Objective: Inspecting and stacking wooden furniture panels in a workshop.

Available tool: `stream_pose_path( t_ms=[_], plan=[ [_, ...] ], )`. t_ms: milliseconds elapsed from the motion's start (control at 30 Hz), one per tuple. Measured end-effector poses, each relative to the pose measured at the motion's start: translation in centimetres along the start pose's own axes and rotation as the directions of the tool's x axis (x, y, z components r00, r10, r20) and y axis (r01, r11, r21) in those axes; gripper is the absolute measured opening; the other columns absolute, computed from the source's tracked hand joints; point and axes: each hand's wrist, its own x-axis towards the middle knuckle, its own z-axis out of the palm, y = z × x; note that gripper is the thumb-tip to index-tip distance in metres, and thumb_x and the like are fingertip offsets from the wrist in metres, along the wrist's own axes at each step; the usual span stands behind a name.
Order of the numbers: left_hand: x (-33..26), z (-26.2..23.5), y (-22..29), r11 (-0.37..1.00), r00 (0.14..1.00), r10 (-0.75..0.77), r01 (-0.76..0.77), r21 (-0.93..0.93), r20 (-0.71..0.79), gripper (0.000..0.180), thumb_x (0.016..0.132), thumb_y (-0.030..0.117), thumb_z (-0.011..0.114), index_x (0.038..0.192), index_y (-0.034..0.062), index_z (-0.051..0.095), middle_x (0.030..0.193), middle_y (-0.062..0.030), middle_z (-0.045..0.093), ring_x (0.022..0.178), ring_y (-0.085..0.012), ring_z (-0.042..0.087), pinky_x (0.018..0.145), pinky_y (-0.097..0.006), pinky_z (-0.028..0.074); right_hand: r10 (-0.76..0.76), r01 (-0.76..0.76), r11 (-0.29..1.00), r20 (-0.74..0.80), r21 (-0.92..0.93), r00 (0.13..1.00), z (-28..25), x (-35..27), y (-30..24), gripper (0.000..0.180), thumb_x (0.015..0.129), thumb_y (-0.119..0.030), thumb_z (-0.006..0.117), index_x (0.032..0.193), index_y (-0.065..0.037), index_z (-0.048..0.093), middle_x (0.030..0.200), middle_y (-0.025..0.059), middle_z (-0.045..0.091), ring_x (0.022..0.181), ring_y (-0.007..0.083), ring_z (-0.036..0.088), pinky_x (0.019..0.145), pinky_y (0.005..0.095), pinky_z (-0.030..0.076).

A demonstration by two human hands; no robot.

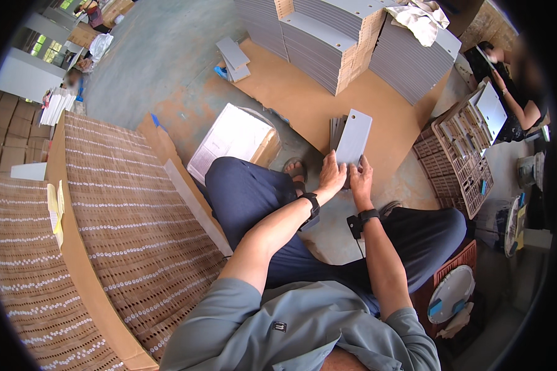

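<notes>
Reaching forward over the lap, both forearms rise from the lower edge toward the middle of the frame, each with a black band at the wrist. The left hand (332, 176) lies just left of centre, fingers curled closed around the lower left edge of a grey card sheet (354, 137) that has a small punched hole near its top corner. The right hand (361, 179) sits just beside it, almost touching, its fingers pinched on the lower right edge of the same sheet. The sheet stands nearly upright above the hands, tilted slightly to the right, with a few more grey sheets (336, 131) fanned close behind it on its left. Below the hands are the person's knees in dark blue trousers and a sandalled foot (295, 167) on the concrete floor. Tall stacks of grey sheets (340, 37) stand on brown board at the top of the frame. A flat white-topped carton (235, 139) lies left of centre. Corrugated cardboard bundles (124, 210) fill the left side. At the upper right another person (520, 93) holds a grey sheet beside a plastic crate (461, 151).
</notes>
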Motion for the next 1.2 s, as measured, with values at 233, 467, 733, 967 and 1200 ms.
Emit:
stream_pose_path(
  t_ms=[233, 467, 733, 967, 1200],
  plan=[
    [-0.6, 0.6, 1.7, 0.996, 0.994, -0.07, 0.064, 0.066, 0.086, 0.059, 0.094, 0.024, 0.05, 0.142, -0.0065, 0.035, 0.144, -0.026, 0.039, 0.13, -0.0415, 0.045, 0.108, -0.046, 0.041, 0.017, -0.017, 1.0, 0.015, 0.019, 1.0, -1.5, -0.4, -0.4, 0.052, 0.085, -0.017, 0.068, 0.13, 0.006, 0.055, 0.107, 0.0247, 0.063, 0.097, 0.0315, 0.062, 0.085, 0.0393, 0.051],
    [-1.1, 0.3, 2.8, 0.983, 0.99, -0.108, 0.092, 0.162, 0.093, 0.052, 0.095, 0.034, 0.051, 0.13, -0.005, 0.05, 0.145, -0.0274, 0.04, 0.133, -0.0412, 0.042, 0.111, -0.047, 0.037, 0.139, -0.166, 0.969, 0.152, 0.184, 0.978, -2.9, -0.5, -1.7, 0.038, 0.087, -0.015, 0.067, 0.118, 0.006, 0.062, 0.093, 0.0098, 0.069, 0.085, 0.015, 0.062, 0.077, 0.0293, 0.051],
    [-1.4, -1.6, 4.1, 0.973, 0.999, 0.042, -0.039, 0.229, -0.007, 0.05, 0.095, 0.044, 0.054, 0.12, 0.001, 0.058, 0.133, -0.0215, 0.051, 0.127, -0.0358, 0.046, 0.103, -0.051, 0.04, 0.316, -0.473, 0.608, 0.352, 0.637, 0.881, -4.5, -1.2, -4.3, 0.035, 0.093, -0.018, 0.064, 0.123, -0.001, 0.06, 0.113, 0.0082, 0.067, 0.102, 0.0184, 0.062, 0.086, 0.0316, 0.05],
    [-1.6, -0.2, 4.8, 0.998, 0.999, 0.036, -0.038, -0.042, -0.032, 0.052, 0.093, 0.03, 0.06, 0.132, 0.0015, 0.043, 0.128, -0.0232, 0.052, 0.122, -0.0385, 0.051, 0.102, -0.046, 0.042, 0.258, -0.475, 0.533, 0.401, 0.7, 0.879, -5.0, -1.5, -3.3, 0.037, 0.096, -0.022, 0.064, 0.127, -0.003, 0.06, 0.113, 0.008, 0.067, 0.102, 0.0181, 0.063, 0.088, 0.0314, 0.05],
    [-0.7, -0.9, 2.9, 0.982, 0.999, -0.029, 0.026, 0.187, 0.014, 0.053, 0.088, 0.02, 0.063, 0.135, 0.0057, 0.045, 0.132, -0.0208, 0.047, 0.12, -0.0413, 0.047, 0.101, -0.05, 0.042, -0.038, 0.029, 0.997, 0.141, 0.066, 0.989, -3.3, -0.8, -0.2, 0.059, 0.089, -0.023, 0.069, 0.137, 0.004, 0.05, 0.118, 0.0262, 0.058, 0.093, 0.0271, 0.065, 0.085, 0.0364, 0.052]
  ],
)
